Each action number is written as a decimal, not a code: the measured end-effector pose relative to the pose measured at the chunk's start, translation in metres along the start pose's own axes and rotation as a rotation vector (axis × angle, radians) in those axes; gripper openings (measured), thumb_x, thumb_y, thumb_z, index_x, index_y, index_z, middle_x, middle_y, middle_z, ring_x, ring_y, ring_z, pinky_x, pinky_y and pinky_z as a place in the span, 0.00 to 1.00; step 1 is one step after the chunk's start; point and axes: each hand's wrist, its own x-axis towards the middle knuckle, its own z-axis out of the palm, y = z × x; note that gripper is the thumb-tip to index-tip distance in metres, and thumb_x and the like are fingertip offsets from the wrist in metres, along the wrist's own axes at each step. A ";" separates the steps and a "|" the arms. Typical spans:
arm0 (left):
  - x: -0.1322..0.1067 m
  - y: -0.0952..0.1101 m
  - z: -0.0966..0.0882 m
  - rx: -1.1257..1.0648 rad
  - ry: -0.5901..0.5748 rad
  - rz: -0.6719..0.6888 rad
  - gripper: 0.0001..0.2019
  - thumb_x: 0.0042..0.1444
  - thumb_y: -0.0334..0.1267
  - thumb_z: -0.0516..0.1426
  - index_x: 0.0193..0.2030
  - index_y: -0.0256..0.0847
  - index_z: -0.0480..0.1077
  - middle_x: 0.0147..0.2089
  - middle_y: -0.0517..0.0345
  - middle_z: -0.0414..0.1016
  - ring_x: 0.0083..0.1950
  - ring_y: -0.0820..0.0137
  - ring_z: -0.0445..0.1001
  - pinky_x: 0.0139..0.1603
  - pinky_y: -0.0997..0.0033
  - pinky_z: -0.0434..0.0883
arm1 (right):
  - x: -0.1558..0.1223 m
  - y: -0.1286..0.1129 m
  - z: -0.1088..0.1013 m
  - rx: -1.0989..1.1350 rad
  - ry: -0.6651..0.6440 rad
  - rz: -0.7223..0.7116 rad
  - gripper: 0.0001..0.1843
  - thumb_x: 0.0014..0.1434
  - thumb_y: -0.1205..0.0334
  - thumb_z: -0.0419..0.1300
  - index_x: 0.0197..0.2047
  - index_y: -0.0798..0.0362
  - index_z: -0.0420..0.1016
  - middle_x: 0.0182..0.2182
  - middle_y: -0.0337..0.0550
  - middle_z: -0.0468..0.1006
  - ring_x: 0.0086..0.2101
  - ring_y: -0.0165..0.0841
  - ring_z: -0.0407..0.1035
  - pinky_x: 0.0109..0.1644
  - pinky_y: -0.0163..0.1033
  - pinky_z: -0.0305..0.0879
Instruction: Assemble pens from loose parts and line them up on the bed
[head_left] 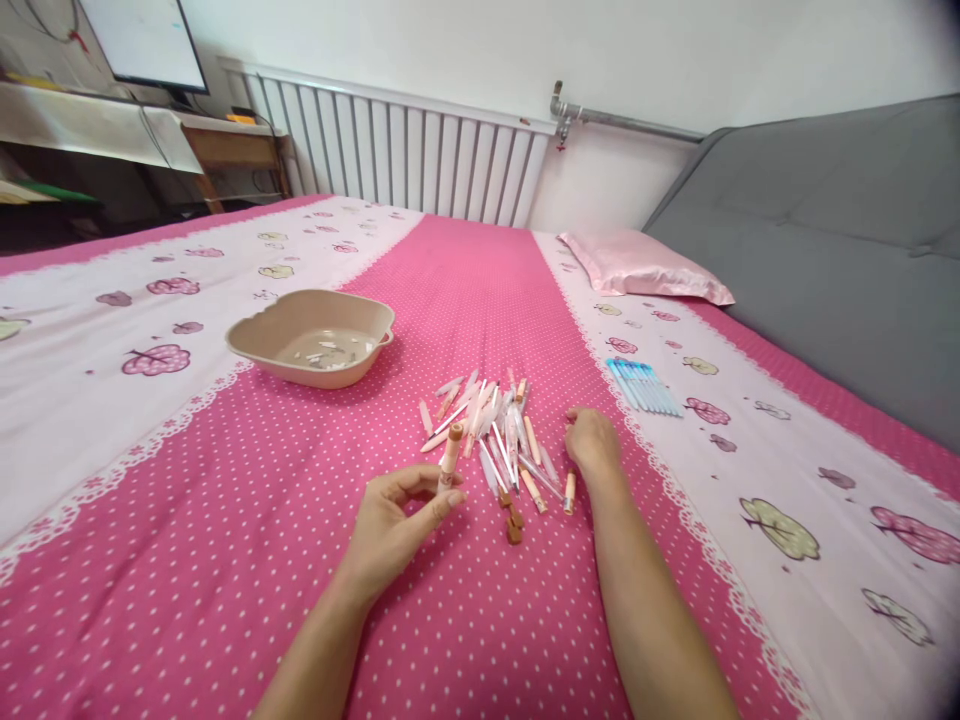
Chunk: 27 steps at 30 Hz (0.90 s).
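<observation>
Between the thumb and fingers of my left hand stands a peach-coloured pen barrel with a brown top, held nearly upright. In front lies a loose pile of pen parts: pale pink barrels, clear sleeves and thin white refills with dark tips. My right hand is at the right side of this pile, its fingers curled and mostly hidden behind the back of the hand; what they hold, if anything, does not show. Just below it rests a short peach barrel piece. Several small brown caps lie at the pile's near edge.
A beige plastic basin with small pale pieces inside stands at the left. To the right lies a row of blue-topped pens. All this is on a pink dotted bedspread. Farther back are a pink pillow and a white radiator.
</observation>
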 end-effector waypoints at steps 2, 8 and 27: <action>0.000 0.001 0.000 0.036 0.008 0.031 0.08 0.46 0.39 0.64 0.33 0.38 0.76 0.30 0.57 0.78 0.29 0.75 0.72 0.30 0.79 0.69 | -0.001 0.001 0.000 0.020 0.011 -0.004 0.19 0.58 0.72 0.48 0.47 0.56 0.75 0.45 0.54 0.75 0.47 0.43 0.69 0.50 0.43 0.63; 0.000 0.003 -0.001 0.054 0.008 0.049 0.07 0.44 0.37 0.64 0.32 0.39 0.78 0.31 0.56 0.80 0.32 0.71 0.75 0.35 0.75 0.72 | -0.007 -0.005 -0.008 0.116 0.041 -0.078 0.16 0.56 0.71 0.51 0.45 0.56 0.75 0.43 0.50 0.76 0.46 0.40 0.70 0.50 0.42 0.64; 0.000 0.004 0.001 0.117 0.013 0.052 0.08 0.44 0.38 0.64 0.32 0.39 0.78 0.31 0.55 0.80 0.31 0.70 0.75 0.34 0.74 0.72 | -0.100 -0.056 -0.071 1.456 -0.501 -0.479 0.12 0.49 0.64 0.66 0.39 0.51 0.77 0.37 0.41 0.78 0.38 0.28 0.72 0.46 0.35 0.69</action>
